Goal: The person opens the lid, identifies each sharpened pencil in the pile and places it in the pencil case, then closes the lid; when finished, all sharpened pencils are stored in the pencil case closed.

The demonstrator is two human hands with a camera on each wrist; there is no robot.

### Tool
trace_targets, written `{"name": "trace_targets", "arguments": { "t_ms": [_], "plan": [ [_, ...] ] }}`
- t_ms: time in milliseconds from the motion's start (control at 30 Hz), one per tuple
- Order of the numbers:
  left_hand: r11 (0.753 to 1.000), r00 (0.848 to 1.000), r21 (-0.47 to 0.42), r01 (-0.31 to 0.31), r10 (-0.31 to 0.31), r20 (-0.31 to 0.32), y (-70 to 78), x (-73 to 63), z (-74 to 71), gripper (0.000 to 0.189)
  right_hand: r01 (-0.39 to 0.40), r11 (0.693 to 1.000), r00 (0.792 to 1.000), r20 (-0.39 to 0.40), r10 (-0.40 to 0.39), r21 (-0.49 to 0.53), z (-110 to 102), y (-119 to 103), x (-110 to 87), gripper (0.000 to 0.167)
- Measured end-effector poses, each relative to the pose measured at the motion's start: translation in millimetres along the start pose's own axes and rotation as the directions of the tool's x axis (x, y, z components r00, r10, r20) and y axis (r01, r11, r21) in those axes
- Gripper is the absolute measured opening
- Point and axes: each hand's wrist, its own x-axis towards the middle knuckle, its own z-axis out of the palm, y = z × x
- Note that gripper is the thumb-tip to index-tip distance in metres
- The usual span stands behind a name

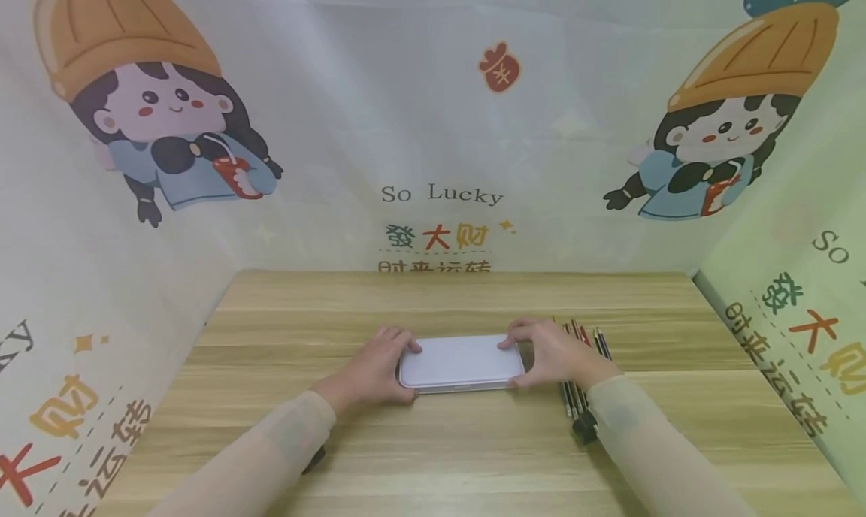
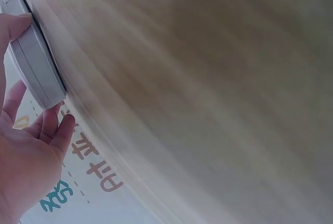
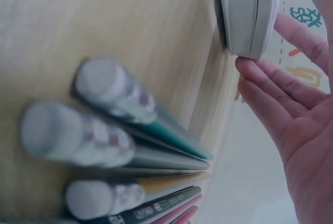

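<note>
A closed, flat white pencil case (image 1: 462, 361) with rounded corners lies lengthwise across the wooden table. My left hand (image 1: 375, 363) grips its left end, thumb at the front edge and fingers at the back corner. At the opposite end my right hand (image 1: 551, 352) holds the case in the same way. The left wrist view shows the left thumb on the side of the case (image 2: 39, 65) and fingertips at its end. In the right wrist view, fingertips of the right hand (image 3: 307, 125) touch the end of the case (image 3: 244, 16).
Several pencils (image 1: 571, 400) lie in a bunch right of the case, partly hidden under my right hand and forearm; white erasers (image 3: 93, 198) cap some of them. A small black object (image 1: 584, 428) shows beside the right sleeve. Printed cloth (image 1: 440, 126) walls the table's back and sides.
</note>
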Motion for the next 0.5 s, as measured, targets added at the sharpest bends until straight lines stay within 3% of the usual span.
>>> {"name": "trace_targets", "arguments": {
  "t_ms": [333, 500],
  "plan": [
    [1.0, 1.0, -0.011, -0.014, 0.014, 0.016, 2.5, 0.0, -2.5, 0.069, -0.003, 1.0, 1.0, 0.023, 0.003, 0.005, -2.2, 0.4, 0.5, 0.057],
    [0.999, 0.999, -0.01, -0.031, 0.031, 0.005, 1.4, -0.1, -1.6, 0.073, 0.016, 0.999, 1.0, -0.005, -0.016, 0.037, -5.3, 0.7, -0.1, 0.051]
  ]
}}
